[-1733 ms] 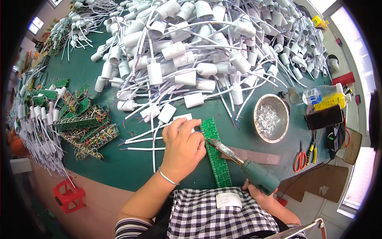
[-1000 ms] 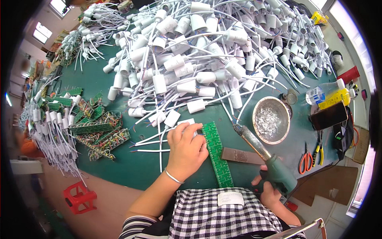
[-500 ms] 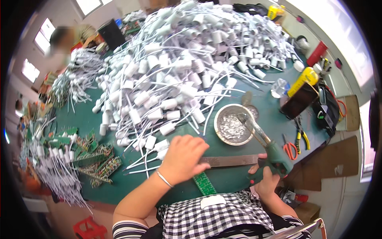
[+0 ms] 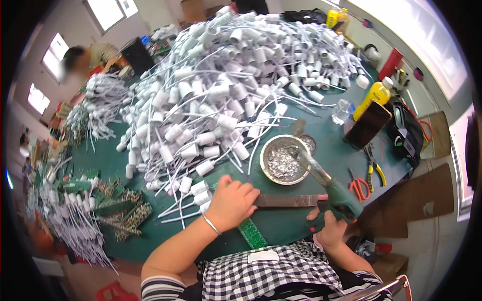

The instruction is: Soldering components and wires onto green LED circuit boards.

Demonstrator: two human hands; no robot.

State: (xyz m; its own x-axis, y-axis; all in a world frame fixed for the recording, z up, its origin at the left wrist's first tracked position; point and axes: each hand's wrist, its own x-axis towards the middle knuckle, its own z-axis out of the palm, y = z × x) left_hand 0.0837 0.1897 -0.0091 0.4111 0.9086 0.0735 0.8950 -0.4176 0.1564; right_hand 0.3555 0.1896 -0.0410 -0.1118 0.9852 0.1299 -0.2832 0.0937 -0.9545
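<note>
My right hand (image 4: 329,227) is wrapped round the handle of a green soldering gun (image 4: 344,200). The gun's metal front end reaches into a round metal bowl (image 4: 264,173) of silvery solder bits (image 4: 286,163). My left hand (image 4: 233,203) rests low over the table, fingers bent and drawn together; what they hold, if anything, is hidden under them. Beside its fingertips begins a flat brown bar (image 4: 286,201) that runs across to the gun. A green circuit board (image 4: 252,235) sticks out below the left hand. White lamp sockets with wires (image 4: 201,185) lie just beyond it.
A large heap of white wired sockets (image 4: 226,75) covers the far table. Circuit boards (image 4: 115,205) lie at left. Toward the right are a phone (image 4: 368,125), a yellow bottle (image 4: 374,98), red-handled scissors (image 4: 359,188) and yellow-handled pliers (image 4: 375,173). Another person (image 4: 98,55) sits far left.
The view has shifted slightly, so the table things appear further left. My left fingers have curled in more over the bar's end. The right hand keeps its grip on the soldering gun.
</note>
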